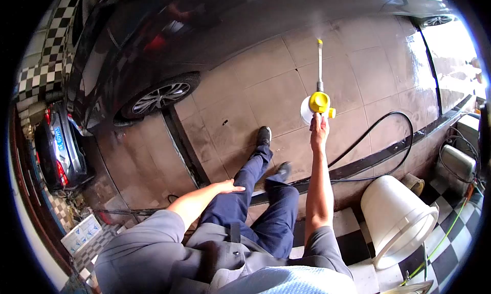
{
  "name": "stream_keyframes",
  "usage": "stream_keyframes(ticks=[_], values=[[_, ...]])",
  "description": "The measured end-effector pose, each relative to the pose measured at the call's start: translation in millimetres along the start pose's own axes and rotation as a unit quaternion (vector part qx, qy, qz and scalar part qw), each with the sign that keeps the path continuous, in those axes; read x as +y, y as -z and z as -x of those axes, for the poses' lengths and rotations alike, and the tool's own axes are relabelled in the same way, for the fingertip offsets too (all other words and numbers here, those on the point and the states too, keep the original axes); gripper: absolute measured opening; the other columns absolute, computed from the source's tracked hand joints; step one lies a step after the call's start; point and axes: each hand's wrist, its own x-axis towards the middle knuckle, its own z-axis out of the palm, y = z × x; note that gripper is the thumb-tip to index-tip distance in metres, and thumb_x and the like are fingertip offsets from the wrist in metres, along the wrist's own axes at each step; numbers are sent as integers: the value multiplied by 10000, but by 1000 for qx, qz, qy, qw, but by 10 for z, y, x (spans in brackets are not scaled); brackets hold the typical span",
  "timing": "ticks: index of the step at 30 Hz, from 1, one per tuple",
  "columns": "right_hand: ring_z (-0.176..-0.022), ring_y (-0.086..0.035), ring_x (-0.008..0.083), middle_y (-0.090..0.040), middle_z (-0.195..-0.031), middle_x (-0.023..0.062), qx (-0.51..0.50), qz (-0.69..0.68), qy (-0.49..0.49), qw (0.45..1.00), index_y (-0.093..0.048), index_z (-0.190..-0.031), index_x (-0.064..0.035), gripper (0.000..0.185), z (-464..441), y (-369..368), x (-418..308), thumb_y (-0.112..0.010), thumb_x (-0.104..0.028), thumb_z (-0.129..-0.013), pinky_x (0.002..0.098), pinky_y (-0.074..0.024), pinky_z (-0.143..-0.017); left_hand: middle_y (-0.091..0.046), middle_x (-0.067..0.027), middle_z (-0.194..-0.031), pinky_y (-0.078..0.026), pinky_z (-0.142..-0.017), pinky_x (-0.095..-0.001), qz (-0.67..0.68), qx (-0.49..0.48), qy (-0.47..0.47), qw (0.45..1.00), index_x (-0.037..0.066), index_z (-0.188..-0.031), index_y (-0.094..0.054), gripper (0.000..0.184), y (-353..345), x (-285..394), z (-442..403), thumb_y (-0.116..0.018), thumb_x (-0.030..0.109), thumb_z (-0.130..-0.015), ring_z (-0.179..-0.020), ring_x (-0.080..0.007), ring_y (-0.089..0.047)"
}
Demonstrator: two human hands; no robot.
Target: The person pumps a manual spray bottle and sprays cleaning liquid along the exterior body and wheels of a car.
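My right hand is stretched forward, its fingers closed around the rear of a yellow spray gun. A thin metal lance points away from me and ends in a yellow nozzle. Fine mist hangs at the nozzle, near the lower side of a dark car. A white round part, perhaps a bottle, shows beneath the gun. My left hand lies on my trouser leg near the knee, fingers extended and holding nothing.
A black hose loops over the tiled floor at right. Beside it lies a tilted white bucket. The dark car's wheel is ahead left, near a dark floor strip. Another car stands at far left.
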Motion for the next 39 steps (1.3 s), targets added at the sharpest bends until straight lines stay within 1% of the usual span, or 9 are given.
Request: stream_keyframes(ticks=[7, 10, 17, 18, 20, 27, 32, 35, 39], values=[[-578, -489, 158, -541, -687, 95, -230, 362, 64, 901, -564, -1023, -37, 256, -83, 191, -699, -594, -257, -895, 296, -413, -547, -292, -331, -1389, -292, -1079, -383, -12, 54, 64, 996, -172, -1360, -95, 1351, -16, 960, -190, -587, 812, -577, -1308, -365, -329], [-613, -507, 226, -535, -707, 159, -288, 290, 78, 909, -563, -1046, -39, 282, -417, 389, -776, -582, -279, -900, 334, -429, -592, -262, -329, -1405, -304, -1073, -384, -26, 68, 87, 994, -174, -1361, -46, 1360, -62, 1485, -318, -605, 792, -584, -1313, -364, -322], [-539, -460, 73, -527, -630, -11, -117, 240, 11, 964, -589, -1008, -45, 281, -1670, 1599, -488, -559, -310, -917, 247, -395, -506, -241, -339, -1406, -307, -1066, -409, -104, 88, 179, 974, -172, -1355, 31, 1390, -755, 2244, -630, -656, 753, -578, -1292, -410, -335], [-707, -611, 399, -613, -758, 228, -90, 293, 14, 952, -577, -1001, -46, 370, -1864, 1817, -675, -521, -398, -903, 459, -467, -624, -267, -333, -1394, -328, -1052, -415, -118, 117, 190, 968, -157, -1358, -16, 1351, -889, 2182, -774, -679, 726, -578, -1278, -406, -358], [-772, -607, 419, -615, -793, 242, -54, 326, 6, 944, -571, -988, -11, 412, -2300, 2261, -804, -509, -409, -907, 460, -468, -672, -318, -318, -1367, -365, -1023, -425, -108, 175, 207, 957, -120, -1350, -107, 1265, -1006, 2309, -799, -715, 678, -579, -1248, -398, -400], [-534, -492, 123, -499, -582, 41, 29, 240, 29, 970, -542, -844, -27, 349, -3224, 3111, -1175, -510, -362, -935, 277, -394, -510, -464, -277, -1259, -424, -959, -448, -40, 250, 158, 954, -25, -1297, -269, 1049, -1063, 3232, -510, -758, 579, -593, -1157, -382, -492], [-592, -535, 358, -547, -657, 210, -46, 361, 96, 927, -541, -917, -27, 305, -2695, 2978, -1161, -545, -332, -910, 427, -421, -559, -457, -274, -1276, -402, -981, -456, -21, 202, 108, 973, -29, -1347, -227, 1065, -1237, 3463, -751, -748, 548, -619, -1165, -387, -487], [-583, -452, 137, -497, -646, 61, -158, 221, 68, 960, -553, -995, -27, 214, -2202, 2753, -1409, -565, -227, -921, 296, -404, -544, -450, -257, -1296, -395, -989, -462, -50, 236, 111, 964, -7, -1395, -187, 1046, -1262, 3453, -1058, -729, 505, -662, -1184, -379, -474], [-621, -429, 49, -501, -716, -24, -120, 71, -32, 990, -548, -937, -32, 166, -2061, 2720, -1678, -539, -198, -940, 206, -369, -559, -451, -247, -1306, -417, -973, -437, -31, 222, 91, 970, 11, -1414, -184, 1019, -1053, 3540, -961, -721, 468, -679, -1182, -357, -483]])
